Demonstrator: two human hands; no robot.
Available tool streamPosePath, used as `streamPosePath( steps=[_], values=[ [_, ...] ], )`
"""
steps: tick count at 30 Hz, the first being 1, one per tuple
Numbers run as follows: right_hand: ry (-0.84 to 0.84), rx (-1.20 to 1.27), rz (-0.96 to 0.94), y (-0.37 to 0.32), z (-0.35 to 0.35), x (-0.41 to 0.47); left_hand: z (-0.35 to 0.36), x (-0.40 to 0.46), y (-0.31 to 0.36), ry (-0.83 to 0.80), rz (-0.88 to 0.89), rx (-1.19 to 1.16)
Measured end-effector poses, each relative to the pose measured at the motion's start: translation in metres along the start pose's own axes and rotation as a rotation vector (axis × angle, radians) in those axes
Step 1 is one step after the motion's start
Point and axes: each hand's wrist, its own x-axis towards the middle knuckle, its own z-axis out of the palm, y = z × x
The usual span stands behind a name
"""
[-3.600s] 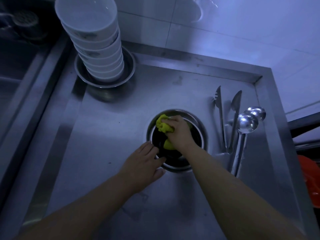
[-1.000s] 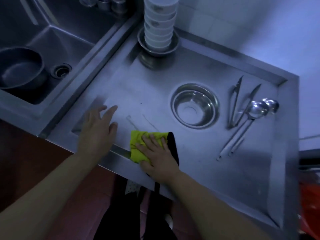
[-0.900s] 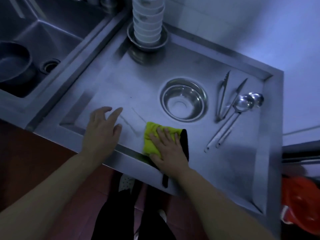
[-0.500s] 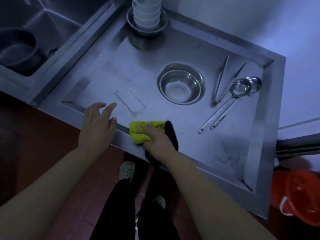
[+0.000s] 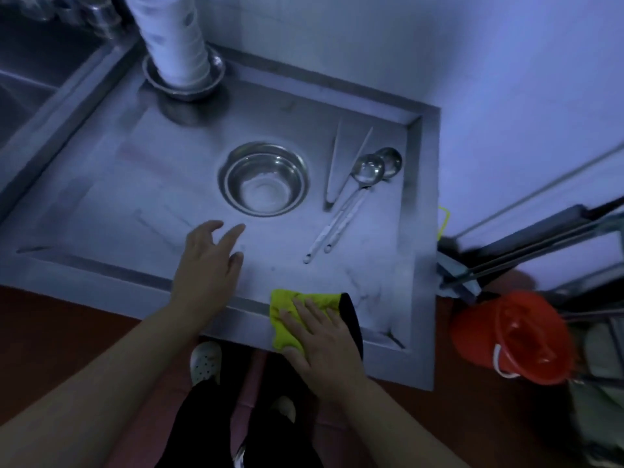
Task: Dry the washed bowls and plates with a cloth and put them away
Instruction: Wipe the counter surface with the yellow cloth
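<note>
Yellow cloth lies under the flat, pressing right hand.

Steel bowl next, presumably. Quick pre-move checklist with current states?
1. Cloth in hand: not ok, the right hand lies flat on it at the counter's front edge, not gripping.
2. Left hand free: ok, open, holding nothing.
3. Steel bowl reachable: ok, upright mid-counter, nothing on it.
4. Bowl dry: cannot tell, glare inside.
5. Path to bowl clear: ok, ladles and tongs lie to its right, apart from it.
6. Bowl stack steady: cannot tell, blurred.
</note>
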Motion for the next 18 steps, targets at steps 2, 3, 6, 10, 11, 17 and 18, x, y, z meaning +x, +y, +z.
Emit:
streamPosePath(
  steps=[2,3,6,10,11,17,18],
  values=[
    [0.001,-0.003,0.094,0.030,-0.008,-0.019,0.013,0.009,0.032,-0.031,0.062,-0.023],
    [0.007,-0.014,0.138,0.044,-0.012,-0.025,0.018,0.013,0.046,-0.052,0.081,-0.034],
    [0.007,-0.051,0.242,0.078,-0.019,-0.026,0.034,0.025,0.076,-0.107,0.128,-0.034],
    [0.021,-0.071,0.297,0.094,-0.020,-0.002,0.059,0.041,0.089,-0.169,0.158,0.055],
    [0.028,-0.084,0.312,0.096,-0.019,0.007,0.065,0.046,0.090,-0.184,0.151,0.074],
    [0.168,-0.139,0.368,0.114,-0.030,0.049,0.098,0.079,0.090,-0.306,0.187,0.204],
    [0.209,-0.149,0.363,0.117,-0.035,0.054,0.103,0.084,0.089,-0.320,0.185,0.206]
  ],
)
